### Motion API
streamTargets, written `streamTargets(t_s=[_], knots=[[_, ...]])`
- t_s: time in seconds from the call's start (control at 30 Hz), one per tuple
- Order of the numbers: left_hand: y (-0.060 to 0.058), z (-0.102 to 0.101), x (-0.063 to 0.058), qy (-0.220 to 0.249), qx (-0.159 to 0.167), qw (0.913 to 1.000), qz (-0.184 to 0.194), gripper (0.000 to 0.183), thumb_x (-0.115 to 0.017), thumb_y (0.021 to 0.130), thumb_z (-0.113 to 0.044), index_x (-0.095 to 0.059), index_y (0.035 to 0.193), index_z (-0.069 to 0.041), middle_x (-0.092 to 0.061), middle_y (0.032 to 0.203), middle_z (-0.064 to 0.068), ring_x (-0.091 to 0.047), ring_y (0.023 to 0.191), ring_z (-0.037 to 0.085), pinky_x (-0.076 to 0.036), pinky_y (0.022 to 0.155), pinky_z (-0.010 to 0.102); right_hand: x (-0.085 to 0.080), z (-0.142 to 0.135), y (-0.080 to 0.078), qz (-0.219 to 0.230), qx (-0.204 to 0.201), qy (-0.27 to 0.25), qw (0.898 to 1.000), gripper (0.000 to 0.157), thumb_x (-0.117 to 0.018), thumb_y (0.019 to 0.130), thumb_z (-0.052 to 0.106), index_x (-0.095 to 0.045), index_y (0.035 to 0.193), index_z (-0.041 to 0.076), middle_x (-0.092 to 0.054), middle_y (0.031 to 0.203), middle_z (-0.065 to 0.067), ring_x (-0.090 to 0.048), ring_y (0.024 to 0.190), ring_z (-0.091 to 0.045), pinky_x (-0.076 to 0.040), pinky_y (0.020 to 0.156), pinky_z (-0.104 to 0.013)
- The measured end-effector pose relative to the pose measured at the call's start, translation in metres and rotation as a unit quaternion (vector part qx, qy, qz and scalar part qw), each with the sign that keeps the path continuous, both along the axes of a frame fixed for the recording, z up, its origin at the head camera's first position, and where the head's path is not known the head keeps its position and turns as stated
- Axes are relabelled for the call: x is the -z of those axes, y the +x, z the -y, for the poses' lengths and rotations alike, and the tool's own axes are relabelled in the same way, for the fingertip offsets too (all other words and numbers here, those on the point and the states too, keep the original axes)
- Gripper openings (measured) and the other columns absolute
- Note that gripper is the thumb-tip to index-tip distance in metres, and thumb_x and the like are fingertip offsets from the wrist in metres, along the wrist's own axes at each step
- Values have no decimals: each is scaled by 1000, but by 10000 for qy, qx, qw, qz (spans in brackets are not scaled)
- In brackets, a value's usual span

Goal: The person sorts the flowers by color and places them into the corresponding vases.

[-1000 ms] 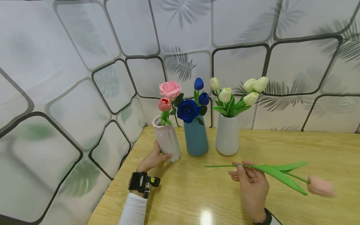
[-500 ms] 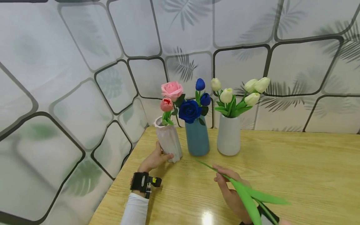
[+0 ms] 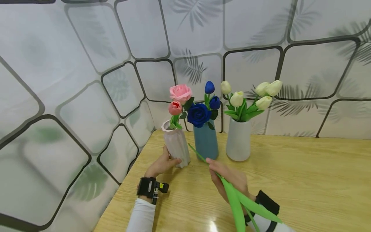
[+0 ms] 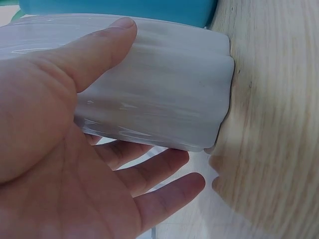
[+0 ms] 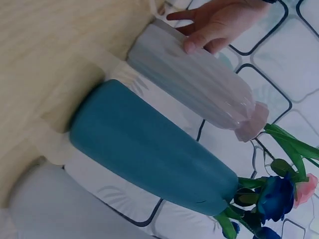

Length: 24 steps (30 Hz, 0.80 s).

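Observation:
A pale pink-white fluted vase (image 3: 175, 143) stands on the table, tilted slightly in the head view, holding a pink rose (image 3: 180, 92) and a pink tulip (image 3: 175, 108). My left hand (image 3: 160, 165) holds its lower part, thumb (image 4: 107, 47) across the near side and fingers behind. My right hand (image 3: 232, 178) pinches the green stem of a long-leaved artificial tulip (image 3: 234, 203). The stem's bare end points up-left, between the fluted vase and the blue vase (image 3: 206, 141); the flower head is outside the head view. The right wrist view shows neither the right hand nor this tulip.
Blue flowers (image 3: 198, 114) fill the blue vase, close right of the fluted one. Farther right stands a white vase (image 3: 238, 141) with several cream tulips (image 3: 263, 103). A patterned wall covering (image 3: 252, 67) rises behind the wooden table (image 3: 304, 174).
My right hand has moved left and toward the vases, turning the tulip so its stem end swings up-left and its flower leaves the view. My left hand stays on the fluted vase.

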<state>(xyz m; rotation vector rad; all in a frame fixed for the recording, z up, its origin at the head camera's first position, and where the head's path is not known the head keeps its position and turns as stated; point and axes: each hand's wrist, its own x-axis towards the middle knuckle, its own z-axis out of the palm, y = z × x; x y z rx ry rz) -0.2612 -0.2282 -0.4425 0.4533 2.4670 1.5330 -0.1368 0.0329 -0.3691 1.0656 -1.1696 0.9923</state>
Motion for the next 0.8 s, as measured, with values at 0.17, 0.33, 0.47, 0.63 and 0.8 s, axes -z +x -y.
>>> streamTargets(t_s=[0.17,0.33,0.47,0.63,0.8], knots=[[-2,-1,1,2,40,10000,18,85,-66,96,-14,-2,151,-2,-17,157,28,-21,145,43,-20,117,58,-5,12,-16,-18,116,-102,9999,21,-61,98,4,-70,115,-3,-66,127,-2,-66,110,-9,-55,82,-21],[-2,-1,2,56,15,10000,-68,86,-68,95,-13,-3,150,1,-20,154,29,-24,144,44,-19,117,58,-6,24,-30,73,156,-286,9994,18,-63,97,6,-72,110,-3,-71,118,-6,-72,93,-15,-58,71,-24],[-2,0,3,47,-44,9998,-172,84,-69,95,-12,-6,148,2,-22,153,30,-26,142,44,-19,116,59,-10,31,-34,373,44,-348,9987,17,-62,98,5,-72,109,-3,-73,112,-11,-73,90,-18,-58,73,-25],[-2,0,3,-58,-40,9998,-197,85,-68,95,-14,-4,149,0,-17,155,28,-22,144,43,-20,116,59,-23,37,-33,683,80,-312,9971,18,-60,99,6,-72,108,-5,-74,104,-18,-74,81,-25,-58,72,-25],[-2,1,4,-162,14,9997,-199,84,-66,97,-16,-2,150,-1,-11,158,27,-17,147,42,-20,116,59,-28,37,-36,916,347,7,9952,22,-56,102,10,-69,107,-7,-73,97,-23,-72,69,-27,-58,62,-26]])
